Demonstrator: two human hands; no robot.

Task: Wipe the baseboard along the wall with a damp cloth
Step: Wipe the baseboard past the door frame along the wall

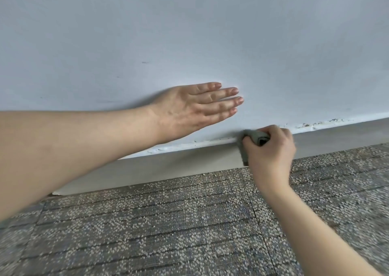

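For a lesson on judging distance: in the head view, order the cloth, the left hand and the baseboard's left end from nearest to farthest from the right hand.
1. The cloth: gripped in the right hand, against the baseboard.
2. The left hand: up and left, flat on the wall.
3. The baseboard's left end: far left, at the carpet.

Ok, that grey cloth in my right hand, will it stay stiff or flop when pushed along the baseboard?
Probably floppy: the grey cloth is rolled up in the right hand and drapes down the baseboard. Likely light, since one hand's grip carries it. It may bunch rather than slide.
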